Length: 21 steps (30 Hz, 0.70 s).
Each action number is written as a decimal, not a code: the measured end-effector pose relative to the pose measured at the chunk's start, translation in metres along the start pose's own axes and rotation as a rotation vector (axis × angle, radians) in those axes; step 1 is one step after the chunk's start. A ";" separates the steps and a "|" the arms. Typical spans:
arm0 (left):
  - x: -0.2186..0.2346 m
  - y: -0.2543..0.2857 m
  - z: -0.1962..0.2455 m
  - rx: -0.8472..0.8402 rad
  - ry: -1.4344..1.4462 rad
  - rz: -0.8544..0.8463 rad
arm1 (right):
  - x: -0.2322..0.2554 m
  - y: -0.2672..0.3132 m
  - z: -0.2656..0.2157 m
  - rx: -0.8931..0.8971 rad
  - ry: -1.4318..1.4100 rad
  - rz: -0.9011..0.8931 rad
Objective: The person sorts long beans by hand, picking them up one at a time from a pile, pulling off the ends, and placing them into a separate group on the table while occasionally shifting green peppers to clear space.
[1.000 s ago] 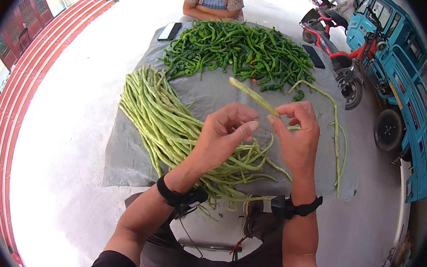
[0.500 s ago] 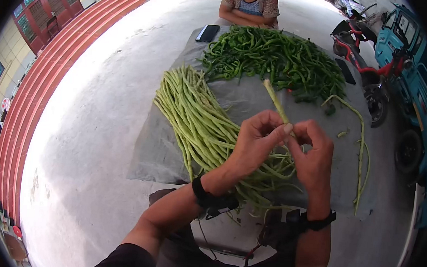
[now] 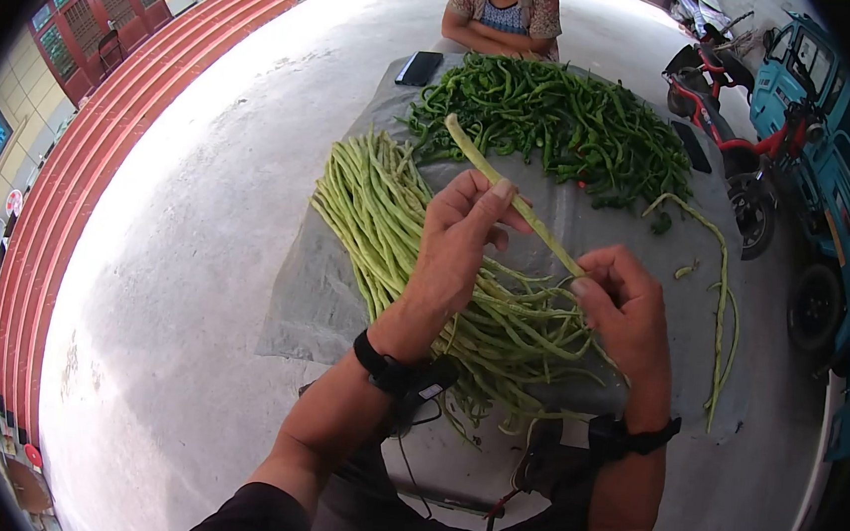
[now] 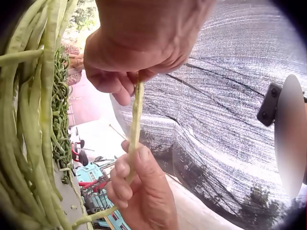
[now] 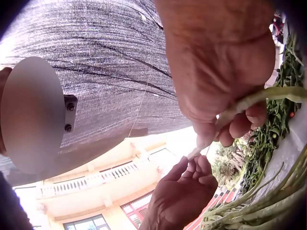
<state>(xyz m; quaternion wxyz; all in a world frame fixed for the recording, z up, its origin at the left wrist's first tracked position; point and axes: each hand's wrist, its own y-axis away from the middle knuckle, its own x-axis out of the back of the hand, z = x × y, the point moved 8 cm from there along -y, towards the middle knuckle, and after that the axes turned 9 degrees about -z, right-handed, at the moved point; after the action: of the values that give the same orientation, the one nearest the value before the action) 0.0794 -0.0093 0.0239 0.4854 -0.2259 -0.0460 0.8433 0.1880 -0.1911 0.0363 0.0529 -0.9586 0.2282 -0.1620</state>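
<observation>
A long pale-green bean (image 3: 545, 235) stretches slantwise between the two hands above the table. My left hand (image 3: 452, 243) pinches it between thumb and fingers, with its blunt end sticking out beyond that hand. Lower and to the right, my right hand (image 3: 636, 317) pinches the same bean. In the left wrist view the bean (image 4: 136, 112) runs straight between the hands, and more of it shows past the right hand (image 4: 151, 191). A large heap of long beans (image 3: 373, 227) lies under and left of the hands.
Green peppers (image 3: 566, 122) are piled at the table's far side, between a phone (image 3: 420, 68) and a dark flat object (image 3: 691, 145). Another long bean (image 3: 720, 329) and a short piece (image 3: 685, 271) lie at right on the grey cover (image 3: 307, 301). A person (image 3: 504, 17) sits opposite.
A second ago only the right hand held the bean; the left then took hold of it. Since then the left hand has moved up and left along it, away from the right.
</observation>
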 end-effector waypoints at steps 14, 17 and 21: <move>0.140 -0.001 0.049 -0.057 -0.013 0.369 | -0.019 0.002 -0.007 -0.035 0.096 -0.136; 0.156 0.005 0.054 -0.111 -0.091 0.489 | -0.037 -0.002 -0.011 0.013 0.131 -0.110; 0.185 0.007 0.053 -0.106 -0.162 0.573 | -0.054 -0.006 -0.014 0.039 0.163 -0.080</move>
<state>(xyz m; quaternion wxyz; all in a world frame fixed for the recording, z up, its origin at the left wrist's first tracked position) -0.0280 0.1499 0.0072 0.2098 -0.1865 -0.0630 0.9577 0.1403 -0.1612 0.0355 0.0461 -0.9494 0.1901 -0.2459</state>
